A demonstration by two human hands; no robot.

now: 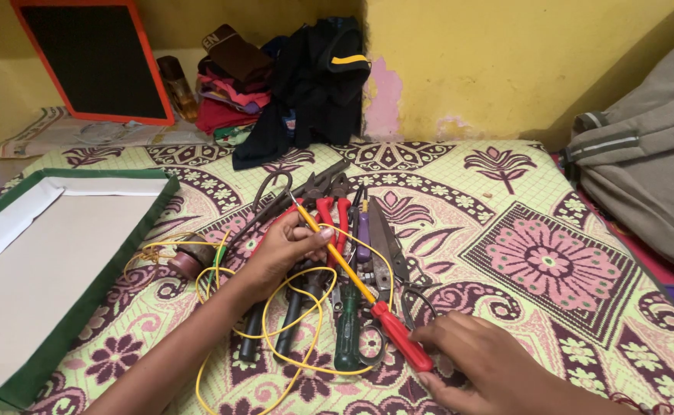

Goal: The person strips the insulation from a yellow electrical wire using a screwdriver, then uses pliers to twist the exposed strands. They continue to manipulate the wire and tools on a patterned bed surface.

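Observation:
My left hand (284,247) pinches the yellow shaft of a screwdriver (342,263) near its tip, over a pile of tools. My right hand (484,363) holds the same screwdriver by its red handle (402,336) at the lower right. Under the shaft lie red-handled pliers (334,217), black-handled cutters (294,311), a green-handled screwdriver (347,334), scissors (388,246) and a purple-handled tool (363,233). A loop of yellow wire (300,327) winds around the tools and my left wrist.
The tools rest on a flowered bedspread (544,261). A white board with a green border (37,261) lies at the left, with a small brown spool (191,260) beside it. Clothes (306,77), an orange-framed black board (94,58) and a grey bag (644,169) line the yellow wall.

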